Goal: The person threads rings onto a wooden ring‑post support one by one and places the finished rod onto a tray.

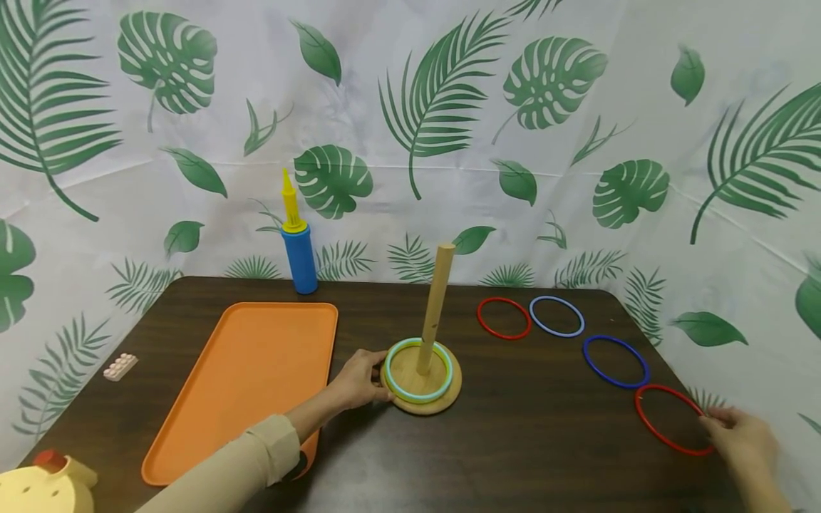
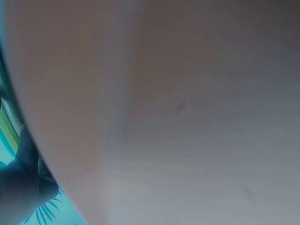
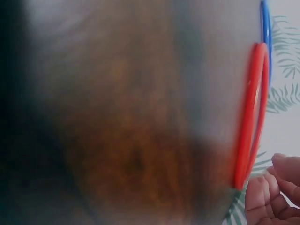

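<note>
Red ring (image 1: 671, 419) lies flat on the dark counter (image 1: 526, 442), near its right edge, and I see it as a thin red hoop (image 3: 251, 117) in the right wrist view too. My right hand (image 1: 740, 434) is at its near right rim with the fingers (image 3: 267, 197) bent, touching it, but I cannot tell if they really pinch it. Just past it lie a dark blue ring (image 1: 616, 361), a light blue ring (image 1: 556, 315) and another red one (image 1: 504, 318). My left hand (image 1: 359, 379) rests against the round wooden base (image 1: 442, 399) of the peg (image 1: 436, 306), fingers curled on its edge. A green and blue ring (image 1: 398, 385) sits around the peg. Left of that is an orange tray (image 1: 250, 377).
</note>
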A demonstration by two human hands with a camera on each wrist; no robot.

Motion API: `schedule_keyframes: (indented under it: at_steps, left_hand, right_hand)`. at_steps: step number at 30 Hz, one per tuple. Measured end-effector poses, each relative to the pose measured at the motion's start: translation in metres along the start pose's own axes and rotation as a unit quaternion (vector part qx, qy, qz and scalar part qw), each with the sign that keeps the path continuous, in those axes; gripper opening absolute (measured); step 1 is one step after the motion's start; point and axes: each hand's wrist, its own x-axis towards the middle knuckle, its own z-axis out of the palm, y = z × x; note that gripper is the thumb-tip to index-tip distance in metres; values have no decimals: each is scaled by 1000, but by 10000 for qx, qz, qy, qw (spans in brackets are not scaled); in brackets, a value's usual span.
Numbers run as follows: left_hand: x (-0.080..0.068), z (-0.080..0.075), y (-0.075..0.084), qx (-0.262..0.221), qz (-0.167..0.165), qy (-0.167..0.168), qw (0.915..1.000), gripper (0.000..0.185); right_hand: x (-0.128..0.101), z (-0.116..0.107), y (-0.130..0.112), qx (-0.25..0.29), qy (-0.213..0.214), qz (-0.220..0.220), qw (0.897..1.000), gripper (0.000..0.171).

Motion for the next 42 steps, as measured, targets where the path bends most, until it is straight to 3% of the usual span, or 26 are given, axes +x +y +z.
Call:
schedule_keyframes:
  at_steps: [29, 42]
  left_hand:
    - [-2, 3, 2, -20, -22, 86, 10000, 75]
    - [-2, 4, 0, -40, 138, 60, 9999, 74]
  right_hand:
    - [-2, 5, 13, -384, -122, -408, 9984, 27]
    - [-2, 3, 15, -273, -454, -167, 9985, 21]
